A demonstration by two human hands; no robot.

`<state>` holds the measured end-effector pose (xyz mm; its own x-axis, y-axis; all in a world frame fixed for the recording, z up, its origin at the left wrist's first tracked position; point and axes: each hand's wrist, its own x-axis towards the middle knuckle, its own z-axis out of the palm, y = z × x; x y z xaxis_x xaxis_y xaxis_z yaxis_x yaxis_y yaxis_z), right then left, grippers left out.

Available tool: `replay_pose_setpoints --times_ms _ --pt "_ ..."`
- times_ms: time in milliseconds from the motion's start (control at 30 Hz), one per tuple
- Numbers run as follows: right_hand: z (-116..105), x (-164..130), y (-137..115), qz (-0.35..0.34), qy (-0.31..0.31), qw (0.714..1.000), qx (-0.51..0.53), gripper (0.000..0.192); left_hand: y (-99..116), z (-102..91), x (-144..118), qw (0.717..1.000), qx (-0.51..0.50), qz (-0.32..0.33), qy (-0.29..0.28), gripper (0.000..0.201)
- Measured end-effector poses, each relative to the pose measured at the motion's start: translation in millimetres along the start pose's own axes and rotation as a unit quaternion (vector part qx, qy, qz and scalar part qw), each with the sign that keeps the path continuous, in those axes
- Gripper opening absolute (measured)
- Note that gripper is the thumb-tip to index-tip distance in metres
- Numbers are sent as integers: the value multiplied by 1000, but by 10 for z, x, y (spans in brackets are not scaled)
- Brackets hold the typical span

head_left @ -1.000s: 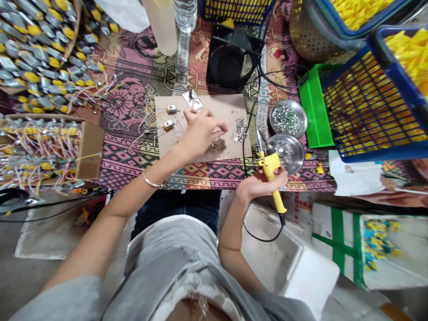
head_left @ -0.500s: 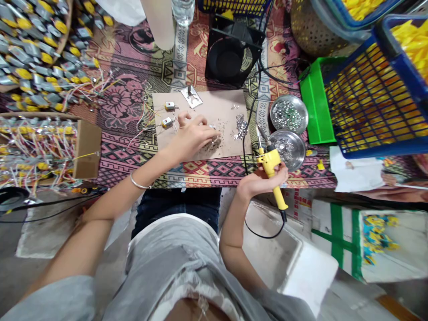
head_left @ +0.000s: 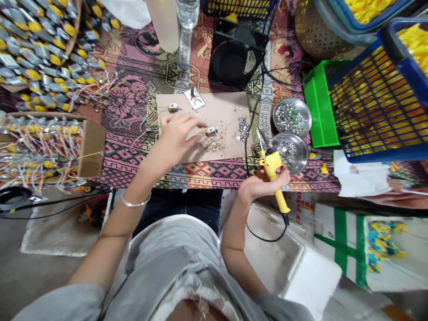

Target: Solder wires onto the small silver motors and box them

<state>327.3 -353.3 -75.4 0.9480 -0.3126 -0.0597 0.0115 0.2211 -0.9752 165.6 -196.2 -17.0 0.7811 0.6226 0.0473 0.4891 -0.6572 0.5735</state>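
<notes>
Holding the soldering iron (head_left: 272, 171) in your right hand (head_left: 264, 185), you have the fingers wrapped tight round its yellow grip, just off the near edge of the table. Its long axis runs slantwise: cord end down toward your lap, thin tip up and to the left, pointing at the board (head_left: 227, 147). The tip sits beside the nearer metal dish (head_left: 299, 147) of small bright parts; a second dish (head_left: 292, 117) lies just behind it.

Your left hand (head_left: 175, 133) rests over the middle of the board, fingers loosely spread and curved, palm down. Whether the fingertips pinch the thin wires under them cannot be told, as the hand is blurred. A small motor (head_left: 211, 130) lies just to the right of that hand, on the board, beside a scatter of solder crumbs, its short body roughly crosswise. So the motor lies between your two hands: touching or nearly touching your left fingertips, and up and to the left of the iron's tip, along the line the iron already points. Your left hand is much the nearer. Another motor (head_left: 173, 107) lies at the board's far edge, near a metal bracket (head_left: 195, 98).
</notes>
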Motion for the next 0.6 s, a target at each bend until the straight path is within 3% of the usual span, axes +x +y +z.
replay_pose_setpoints --times_ms 100,267,400,600 --pt "-7 8 9 -1 -17 1000 -7 18 -67 -33 -224 996 -4 -85 19 13" --pt "-16 15 29 -17 -48 998 -45 23 -115 297 -179 973 90 -203 70 15" --pt "-26 14 40 -6 -50 999 -16 23 -87 352 -46 970 109 -197 95 8" --pt "-44 34 71 -8 -60 998 5 22 -133 260 -151 970 82 -156 169 9"
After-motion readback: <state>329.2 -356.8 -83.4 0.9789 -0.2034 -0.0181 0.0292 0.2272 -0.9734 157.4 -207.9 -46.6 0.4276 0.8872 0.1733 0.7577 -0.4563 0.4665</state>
